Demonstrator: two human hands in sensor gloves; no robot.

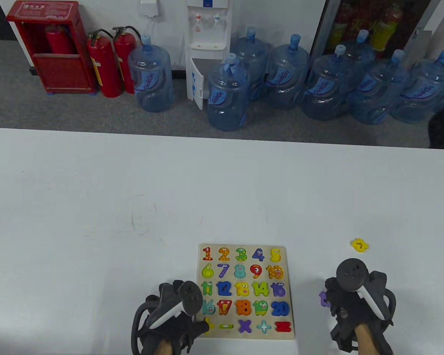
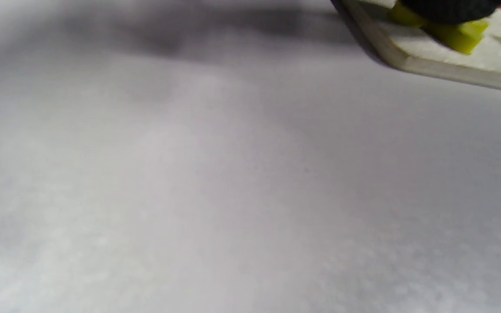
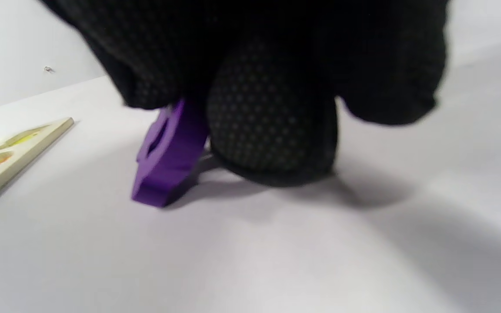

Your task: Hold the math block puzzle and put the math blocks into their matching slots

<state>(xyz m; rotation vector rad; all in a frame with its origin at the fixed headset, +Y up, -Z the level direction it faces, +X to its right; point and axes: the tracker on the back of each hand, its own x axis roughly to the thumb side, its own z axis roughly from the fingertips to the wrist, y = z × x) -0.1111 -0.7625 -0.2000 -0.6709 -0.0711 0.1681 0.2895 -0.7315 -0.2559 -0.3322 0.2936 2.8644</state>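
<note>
The wooden puzzle board [image 1: 289, 296] lies at the table's near edge, its slots filled with coloured number and sign blocks. My left hand [image 1: 198, 325] rests on the board's near left corner; in the left wrist view a gloved fingertip [image 2: 446, 8] lies on a yellow-green block [image 2: 461, 37] at that corner [image 2: 411, 61]. My right hand [image 1: 331, 301] is on the table right of the board and pinches a purple block [image 1: 323, 298]. In the right wrist view the purple block [image 3: 168, 161] stands tilted on its edge against my fingers [image 3: 272, 130]. A loose yellow block [image 1: 359, 244] lies farther back.
The white table [image 1: 133, 207] stretches far to the left and back. The board's edge shows at the left of the right wrist view [image 3: 20, 148]. Water bottles [image 1: 227, 94], a dispenser and fire extinguishers stand on the floor beyond the table.
</note>
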